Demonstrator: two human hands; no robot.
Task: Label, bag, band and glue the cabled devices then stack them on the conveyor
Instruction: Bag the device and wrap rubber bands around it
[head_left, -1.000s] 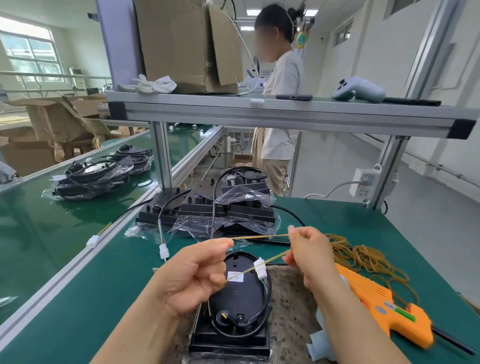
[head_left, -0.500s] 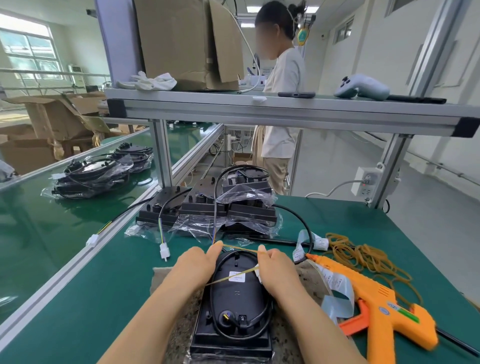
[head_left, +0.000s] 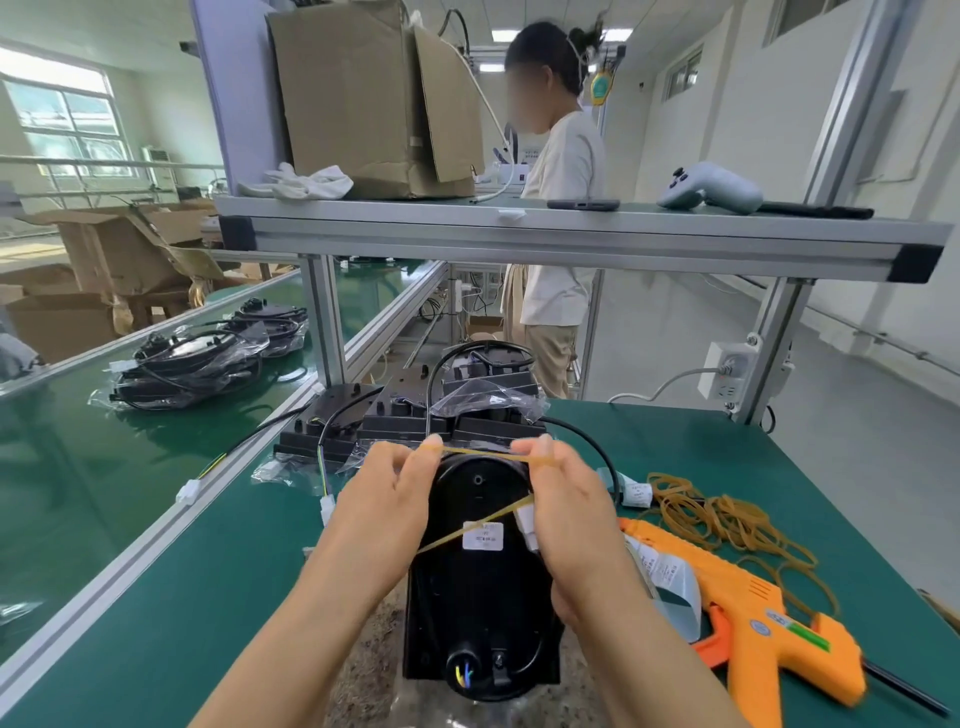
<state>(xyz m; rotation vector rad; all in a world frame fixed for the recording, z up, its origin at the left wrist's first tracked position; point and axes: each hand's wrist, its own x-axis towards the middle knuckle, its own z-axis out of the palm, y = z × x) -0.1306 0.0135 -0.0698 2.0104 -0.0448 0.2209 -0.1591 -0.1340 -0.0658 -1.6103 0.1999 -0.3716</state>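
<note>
Our left hand (head_left: 387, 499) had its fingertips curled in a pinch on one end of a rubber band (head_left: 488, 456). Our right hand (head_left: 566, 509) pinched the other end, so the band ran taut between them above the far, rounded end of the black device (head_left: 483, 597). A second strand slanted down across its white label (head_left: 483, 535). The device lay between our wrists on a speckled mat (head_left: 363, 670) on the green table (head_left: 675, 436). We could not tell whether it was already bagged.

We judged the shell hard, smooth and fairly weighty, so the band could skid off that curved end. The coiled cable looked springy. The squared sides near us seemed the safest hold. The band itself was thin and stretchy, best kept pinched close to its ends.

Just to the right lay the orange glue gun (head_left: 753, 623), with loose bands (head_left: 727, 519) beyond it. More devices (head_left: 415, 421) sat behind ours, and bagged ones (head_left: 182, 369) rested on the conveyor (head_left: 78, 493) to our left.
</note>
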